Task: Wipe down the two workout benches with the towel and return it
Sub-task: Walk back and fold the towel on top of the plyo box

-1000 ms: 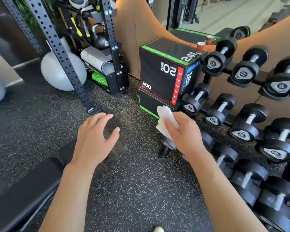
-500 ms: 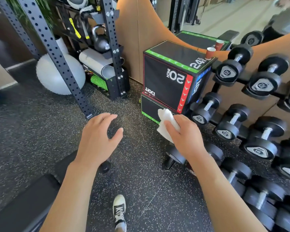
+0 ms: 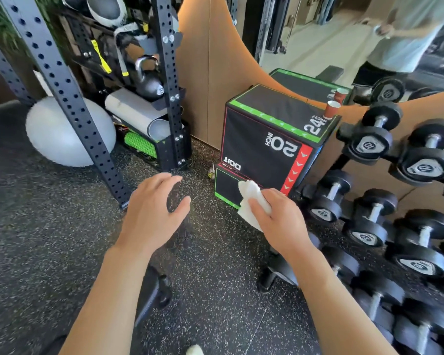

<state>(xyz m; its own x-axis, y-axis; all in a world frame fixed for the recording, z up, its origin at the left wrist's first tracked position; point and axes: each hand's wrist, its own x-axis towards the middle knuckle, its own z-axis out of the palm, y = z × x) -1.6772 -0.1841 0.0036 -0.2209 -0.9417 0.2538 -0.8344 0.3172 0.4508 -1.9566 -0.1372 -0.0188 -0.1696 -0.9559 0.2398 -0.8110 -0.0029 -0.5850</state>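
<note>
My right hand [image 3: 280, 221] grips a small crumpled white towel [image 3: 250, 201], held in the air in front of a low black box with green trim. My left hand [image 3: 154, 213] hovers beside it over the speckled floor, fingers relaxed and spread, holding nothing. Of the workout bench only a black foot and frame piece [image 3: 154, 293] shows under my left forearm; the padded top is out of view.
A black plyo box [image 3: 267, 139] marked 20 and 24 carries a red paper cup [image 3: 331, 110]. A dumbbell rack [image 3: 385, 206] fills the right. On the left are a perforated rack upright [image 3: 69, 98], a grey exercise ball [image 3: 62, 139], rolled mats and a kettlebell. A mirror hangs behind.
The view has moved forward and up toward the plyo box. Both hands keep their pose, the right still holding the towel. The bench pad has dropped out of view at the lower left.
</note>
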